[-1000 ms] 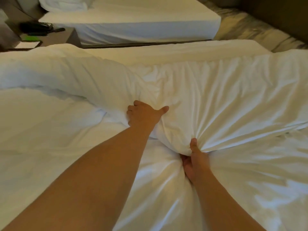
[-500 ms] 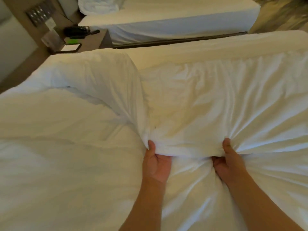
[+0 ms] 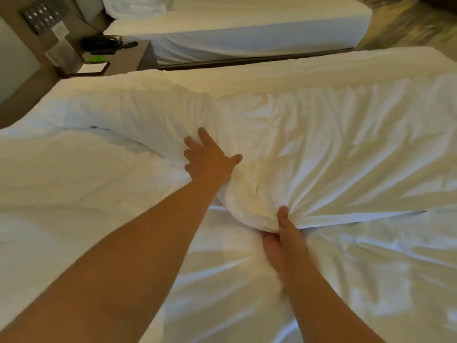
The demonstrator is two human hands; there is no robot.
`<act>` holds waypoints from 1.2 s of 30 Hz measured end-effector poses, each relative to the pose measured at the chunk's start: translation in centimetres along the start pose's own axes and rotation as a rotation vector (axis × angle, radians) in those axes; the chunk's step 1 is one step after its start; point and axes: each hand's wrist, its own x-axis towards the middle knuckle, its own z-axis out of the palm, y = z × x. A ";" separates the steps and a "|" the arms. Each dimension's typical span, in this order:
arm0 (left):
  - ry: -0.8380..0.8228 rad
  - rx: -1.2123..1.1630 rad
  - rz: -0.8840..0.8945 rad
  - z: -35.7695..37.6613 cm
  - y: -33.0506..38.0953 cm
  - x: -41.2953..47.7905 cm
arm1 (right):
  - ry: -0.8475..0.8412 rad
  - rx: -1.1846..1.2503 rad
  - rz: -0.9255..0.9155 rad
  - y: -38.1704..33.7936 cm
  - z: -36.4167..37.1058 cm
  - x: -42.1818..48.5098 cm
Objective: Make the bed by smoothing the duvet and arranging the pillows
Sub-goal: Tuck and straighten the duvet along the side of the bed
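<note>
Half a second back both hands pinched the near edge of the duvet fold side by side; now the left hand (image 3: 209, 160) has gone forward toward 11 o'clock and lies flat, fingers spread, pressing on the white duvet (image 3: 321, 149). Right hand (image 3: 284, 240), at 6 o'clock of the bunched fabric, stays clenched on a gathered wad of the duvet's edge, thumb on top. Creases fan out from that grip toward 2 o'clock. At 11 o'clock, beyond the bed, stands a nightstand (image 3: 128, 58).

The duvet (image 3: 321, 149) lies on the near bed (image 3: 74, 206); nightstand (image 3: 131, 58) behind, far left.
</note>
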 end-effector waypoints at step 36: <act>-0.094 -2.091 -0.399 -11.0 -25.7 2.3 | -0.113 -0.048 0.343 13.8 10.2 -5.2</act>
